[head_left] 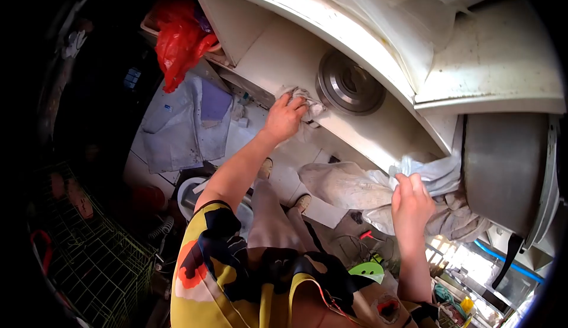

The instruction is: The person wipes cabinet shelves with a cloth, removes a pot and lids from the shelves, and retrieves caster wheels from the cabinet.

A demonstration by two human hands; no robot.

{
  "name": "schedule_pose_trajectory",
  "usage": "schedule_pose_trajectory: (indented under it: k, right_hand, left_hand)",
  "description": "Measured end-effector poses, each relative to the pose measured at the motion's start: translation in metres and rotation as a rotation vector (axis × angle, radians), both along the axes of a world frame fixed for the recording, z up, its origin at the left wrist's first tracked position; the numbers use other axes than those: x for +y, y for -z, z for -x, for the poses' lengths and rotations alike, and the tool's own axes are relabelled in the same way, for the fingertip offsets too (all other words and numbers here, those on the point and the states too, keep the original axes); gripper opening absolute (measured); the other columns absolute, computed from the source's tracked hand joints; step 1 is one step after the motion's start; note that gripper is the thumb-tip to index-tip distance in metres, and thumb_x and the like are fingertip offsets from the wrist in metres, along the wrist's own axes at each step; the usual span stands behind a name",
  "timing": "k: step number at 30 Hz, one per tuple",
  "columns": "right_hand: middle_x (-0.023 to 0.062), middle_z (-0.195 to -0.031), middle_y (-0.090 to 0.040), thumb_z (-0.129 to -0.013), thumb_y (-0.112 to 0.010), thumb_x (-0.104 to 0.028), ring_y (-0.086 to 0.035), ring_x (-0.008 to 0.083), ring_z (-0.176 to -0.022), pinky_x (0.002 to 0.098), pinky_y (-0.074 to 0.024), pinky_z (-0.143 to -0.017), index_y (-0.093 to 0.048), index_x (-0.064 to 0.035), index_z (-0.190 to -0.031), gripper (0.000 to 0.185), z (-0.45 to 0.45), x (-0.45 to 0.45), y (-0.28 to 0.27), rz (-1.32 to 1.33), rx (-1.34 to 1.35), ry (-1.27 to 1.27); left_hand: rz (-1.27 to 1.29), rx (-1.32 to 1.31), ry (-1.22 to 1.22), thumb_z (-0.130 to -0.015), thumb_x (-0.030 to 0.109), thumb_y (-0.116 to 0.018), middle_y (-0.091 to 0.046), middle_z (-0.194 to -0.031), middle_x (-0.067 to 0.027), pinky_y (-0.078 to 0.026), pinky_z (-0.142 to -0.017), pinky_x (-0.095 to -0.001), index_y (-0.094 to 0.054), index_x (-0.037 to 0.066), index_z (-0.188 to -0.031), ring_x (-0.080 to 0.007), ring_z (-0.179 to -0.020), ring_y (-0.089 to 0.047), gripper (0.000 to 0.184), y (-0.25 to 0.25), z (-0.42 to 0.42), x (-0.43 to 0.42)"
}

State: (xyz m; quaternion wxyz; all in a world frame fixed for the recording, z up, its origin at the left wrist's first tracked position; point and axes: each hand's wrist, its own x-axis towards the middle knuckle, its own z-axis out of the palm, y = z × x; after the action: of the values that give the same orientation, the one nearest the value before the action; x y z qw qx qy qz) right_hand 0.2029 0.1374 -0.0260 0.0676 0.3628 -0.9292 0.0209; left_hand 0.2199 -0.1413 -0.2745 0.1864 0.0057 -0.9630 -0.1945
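My left hand is pressed over a crumpled, soiled white rag on the front of a cream shelf. Its fingers curl onto the cloth. Right beside the rag, a round metal lid with a dark centre lies on the shelf. On the other side, my right hand is closed, with its fingers pinching whitish, thin material like a plastic bag at the shelf's right end. Below it hangs a stained pale cloth. My right fingertips are partly hidden.
A red plastic bag sits at the upper left. Grey sheets cover floor tiles. A green wire rack stands lower left, a white bucket by my legs. A large metal pot is at right.
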Motion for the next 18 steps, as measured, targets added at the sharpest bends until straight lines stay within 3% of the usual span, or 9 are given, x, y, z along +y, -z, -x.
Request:
schedule_pose_trajectory:
  k: [3,5,10,12,13,18]
  right_hand:
    - [0.0095,-0.081,-0.053,-0.074,-0.063,-0.006,-0.057,0.0289,-0.065,0.0392,-0.0448,-0.057,-0.061,-0.0059,-0.095,0.021,0.002,-0.023,0.012,0.009,-0.174,0.001]
    - [0.0104,-0.082,-0.055,-0.074,-0.065,-0.008,-0.058,0.0305,-0.064,0.0387,-0.0451,-0.057,-0.061,-0.0054,-0.097,0.023,0.009,-0.041,0.016,0.033,-0.284,-0.055]
    - [0.0093,-0.080,-0.058,-0.074,-0.066,-0.008,-0.060,0.0282,-0.064,0.0372,-0.0466,-0.057,-0.061,-0.0062,-0.097,0.024,0.022,-0.072,0.030,0.076,-0.350,-0.063]
    - [0.0107,-0.085,-0.056,-0.075,-0.065,-0.012,-0.059,0.0316,-0.076,0.0409,-0.0467,-0.066,-0.061,-0.0057,-0.099,0.026,0.025,-0.077,0.032,0.042,-0.460,-0.030]
    - [0.0113,-0.084,-0.056,-0.074,-0.065,-0.012,-0.058,0.0319,-0.076,0.0410,-0.0467,-0.066,-0.061,-0.0050,-0.098,0.025,0.026,-0.078,0.032,0.040,-0.460,-0.025]
    - [0.0110,-0.082,-0.056,-0.073,-0.065,-0.011,-0.058,0.0311,-0.075,0.0405,-0.0466,-0.066,-0.062,-0.0047,-0.095,0.023,0.030,-0.067,0.037,0.028,-0.421,0.002]
  left_hand:
    - [0.043,0.038,-0.269,-0.070,0.005,-0.053,-0.055,-0.112,-0.0024,-0.044,-0.084,-0.0359,-0.063,0.011,-0.097,-0.0277,-0.098,-0.049,0.029,-0.003,0.003,-0.062]
    - [0.110,-0.014,-0.343,-0.071,0.005,-0.053,-0.051,-0.119,-0.0053,-0.044,-0.087,-0.0373,-0.059,0.010,-0.106,-0.0290,-0.102,-0.048,0.035,-0.001,0.015,-0.099]
    - [0.149,0.029,-0.351,-0.071,0.006,-0.055,-0.052,-0.120,-0.0108,-0.040,-0.094,-0.0383,-0.057,0.006,-0.110,-0.0329,-0.108,-0.046,0.040,0.021,0.051,-0.132]
    - [0.248,0.091,-0.370,-0.074,0.009,-0.052,-0.047,-0.125,-0.0108,-0.043,-0.091,-0.0367,-0.056,0.007,-0.109,-0.0320,-0.109,-0.046,0.035,0.028,0.068,-0.134]
    - [0.318,-0.052,-0.361,-0.077,0.011,-0.052,-0.048,-0.126,-0.0117,-0.041,-0.094,-0.0365,-0.057,0.007,-0.111,-0.0305,-0.112,-0.046,0.035,0.036,0.084,-0.140]
    - [0.084,0.276,-0.398,-0.078,0.013,-0.051,-0.052,-0.123,-0.0118,-0.038,-0.096,-0.0359,-0.057,0.008,-0.116,-0.0257,-0.114,-0.046,0.039,0.051,0.179,-0.160]
